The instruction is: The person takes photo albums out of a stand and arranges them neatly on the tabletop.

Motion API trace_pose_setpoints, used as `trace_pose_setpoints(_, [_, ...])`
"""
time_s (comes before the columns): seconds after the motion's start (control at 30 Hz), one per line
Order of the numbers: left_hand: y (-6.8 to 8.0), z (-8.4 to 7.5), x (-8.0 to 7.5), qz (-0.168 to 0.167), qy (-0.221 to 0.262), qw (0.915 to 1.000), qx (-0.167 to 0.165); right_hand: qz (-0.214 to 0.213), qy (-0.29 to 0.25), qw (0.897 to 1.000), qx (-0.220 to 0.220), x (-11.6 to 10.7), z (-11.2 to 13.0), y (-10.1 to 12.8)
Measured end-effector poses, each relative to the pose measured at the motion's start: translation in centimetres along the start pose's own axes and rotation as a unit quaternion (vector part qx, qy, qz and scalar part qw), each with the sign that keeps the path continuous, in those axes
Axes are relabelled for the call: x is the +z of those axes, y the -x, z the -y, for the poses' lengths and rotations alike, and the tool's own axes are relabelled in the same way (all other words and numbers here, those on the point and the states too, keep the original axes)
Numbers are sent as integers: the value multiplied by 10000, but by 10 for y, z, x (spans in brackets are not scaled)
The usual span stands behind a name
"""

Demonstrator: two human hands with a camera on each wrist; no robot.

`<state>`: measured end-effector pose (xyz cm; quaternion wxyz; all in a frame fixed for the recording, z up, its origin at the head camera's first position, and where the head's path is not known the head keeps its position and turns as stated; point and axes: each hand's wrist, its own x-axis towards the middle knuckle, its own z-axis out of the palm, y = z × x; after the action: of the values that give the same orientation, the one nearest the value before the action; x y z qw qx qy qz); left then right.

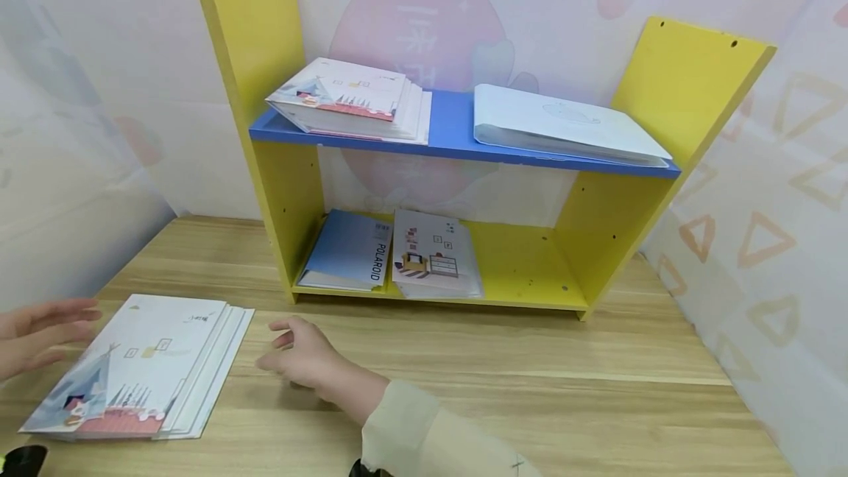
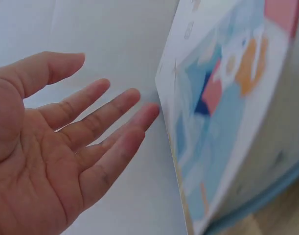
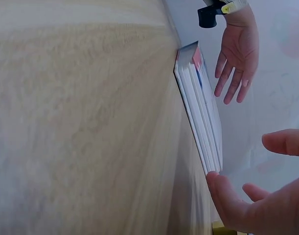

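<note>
A white photo album (image 1: 155,352) with a tent drawing on its cover lies flat at the left of the table, its pages fanned toward the right. My left hand (image 1: 46,333) hovers at the album's left side, fingers spread and relaxed, holding nothing. In the left wrist view that palm (image 2: 46,161) shows beside the album's illustrated cover (image 2: 213,98). To the album's right, my right hand (image 1: 305,359) is held over the table with loosely bent fingers and nothing in them. The right wrist view has its fingertips in line with the near end of the album's page edges (image 3: 200,117).
A yellow shelf unit with a blue board (image 1: 450,116) stands at the back. Above lie a tent-cover album (image 1: 351,90) and a pale blue album (image 1: 563,120). Below are a blue POLAROID album (image 1: 351,245) and a white illustrated album (image 1: 433,252). Patterned curtains surround the wooden table (image 1: 503,389).
</note>
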<state>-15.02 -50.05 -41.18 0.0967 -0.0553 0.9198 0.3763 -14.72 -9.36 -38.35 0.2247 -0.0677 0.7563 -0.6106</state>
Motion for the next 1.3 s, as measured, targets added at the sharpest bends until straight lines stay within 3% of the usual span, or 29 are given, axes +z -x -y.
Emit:
trace_pose_setpoints(0.13, [9,-27,7,-370,-491,9970,475,-103,-56,9999,-71,-9,0,0])
trace_pose_setpoints(0.3, [16,-64,19,-824,-524,9900,1015,-93,-117,9997,-183,-20,-2,0])
trace_pose_setpoints(0.37, [20,-82,21,-706,-401,9900,1151,-114,-158,9996,-215,-24,-3,1])
trace_pose_setpoints(0.57, [28,-118,32,-800,-546,9816,1644,-165,-77,9988,-454,-40,-3,2])
trace_pose_setpoints(0.67, [26,-128,39,-810,-560,9739,2047,-123,-149,9985,-505,-47,-3,3])
trace_pose_setpoints(0.9, [20,-141,56,-677,-697,9686,2289,-53,-250,9978,-618,-62,-6,6])
trace_pose_setpoints(1.3, [16,-166,75,-547,-415,9551,2881,-253,7,9936,-1102,-98,-3,14])
